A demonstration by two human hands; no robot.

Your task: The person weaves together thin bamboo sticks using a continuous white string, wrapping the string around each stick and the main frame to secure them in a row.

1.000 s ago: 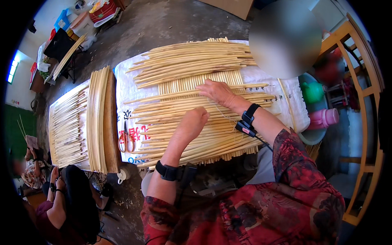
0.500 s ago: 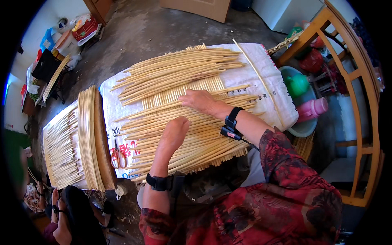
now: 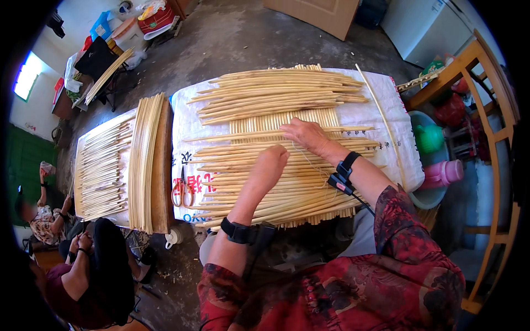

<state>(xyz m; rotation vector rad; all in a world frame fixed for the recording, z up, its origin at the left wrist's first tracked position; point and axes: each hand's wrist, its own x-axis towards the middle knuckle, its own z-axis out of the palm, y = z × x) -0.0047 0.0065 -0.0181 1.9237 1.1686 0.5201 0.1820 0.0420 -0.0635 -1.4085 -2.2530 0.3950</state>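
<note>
Long pale peeled sticks (image 3: 281, 83) lie in rows over a mat of closely set, crosswise sticks (image 3: 259, 122). My right hand (image 3: 309, 136) is closed at a single stick (image 3: 221, 136) that lies across the bare strip of the mat. Nearer to me, my left hand (image 3: 269, 165) is closed above the front row of sticks (image 3: 314, 176); whatever its fingers pinch is too small to make out. A thin pale thread (image 3: 313, 161) loops loosely below my right hand. Scissors with orange-brown handles (image 3: 183, 194) lie left of the front row.
White cloth (image 3: 397, 124) covers the work table, with one stick (image 3: 381, 118) lying apart at its right. To the left, a second table holds a bundle of long sticks (image 3: 146, 165) and thinner sticks (image 3: 102, 176). Two people sit at lower left. A basin (image 3: 424, 198) stands right, beside a wooden frame (image 3: 491, 110).
The whole view has shifted, so the tables sit further right and more of the seated people shows. The single stick under my right hand now lies apart from the front row. Both hands stay closed.
</note>
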